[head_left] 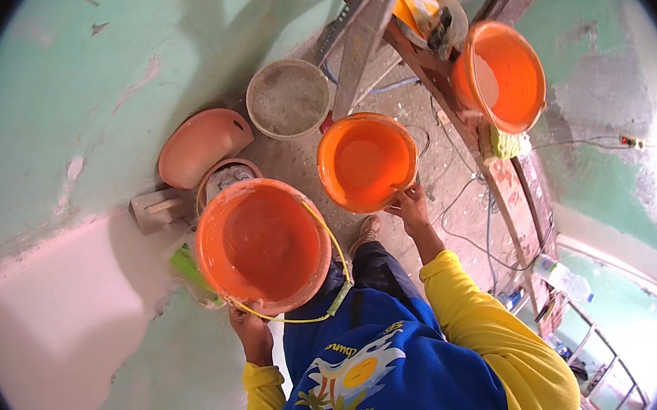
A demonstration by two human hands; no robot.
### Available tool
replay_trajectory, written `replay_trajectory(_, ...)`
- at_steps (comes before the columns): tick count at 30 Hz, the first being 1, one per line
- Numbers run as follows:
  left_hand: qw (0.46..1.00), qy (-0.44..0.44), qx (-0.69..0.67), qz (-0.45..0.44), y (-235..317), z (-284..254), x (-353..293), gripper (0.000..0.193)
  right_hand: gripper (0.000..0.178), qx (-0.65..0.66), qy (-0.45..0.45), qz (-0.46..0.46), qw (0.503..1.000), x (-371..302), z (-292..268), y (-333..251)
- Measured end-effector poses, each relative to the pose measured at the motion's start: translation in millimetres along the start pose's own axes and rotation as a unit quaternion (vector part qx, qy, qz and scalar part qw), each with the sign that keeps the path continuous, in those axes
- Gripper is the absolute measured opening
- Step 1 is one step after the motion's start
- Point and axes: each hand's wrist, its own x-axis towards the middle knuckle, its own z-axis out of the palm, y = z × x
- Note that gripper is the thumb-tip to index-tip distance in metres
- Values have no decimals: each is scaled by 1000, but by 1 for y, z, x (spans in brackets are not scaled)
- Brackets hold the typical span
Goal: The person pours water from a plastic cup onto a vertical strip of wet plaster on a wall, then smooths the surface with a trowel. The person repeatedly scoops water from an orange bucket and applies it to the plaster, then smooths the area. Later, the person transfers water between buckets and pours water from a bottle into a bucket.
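Observation:
My left hand (252, 331) grips the lower edge of a large orange bucket (212, 257). The bucket is tilted so its inside shows, coated with pale residue. A yellow handle (330, 233) with a grip piece hangs round its right and near side. Ahead and to the right, my right hand (411, 206) is closed on the rim of a smaller orange bucket (326, 169). That bucket's inside is wet-looking; I cannot tell whether liquid stands in it. The two buckets are apart from each other. Part of my left hand's fingers is hidden behind the large bucket.
Another orange bucket (523, 64) sits on a wooden plank (503, 187) at the right. A round grey tub (254, 105), a terracotta-coloured basin (202, 146) and a trowel-like tool (157, 209) lie by the green wall (55, 114). Cables (470, 254) cross the dusty floor.

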Motion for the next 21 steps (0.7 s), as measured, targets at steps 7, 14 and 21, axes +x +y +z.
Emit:
replay_trajectory(7,998,-9,55,-30,-37,40,1,34,47,-4,92,92,991,69,-48,124)
replay_trajectory(14,988,-55,123,-72,-146,57,74,34,51,60,74,194,976,206,-90,266)
replay_trajectory(21,986,-56,142,-62,-265,84,129,33,64,70,107,188,974,290,-101,338)
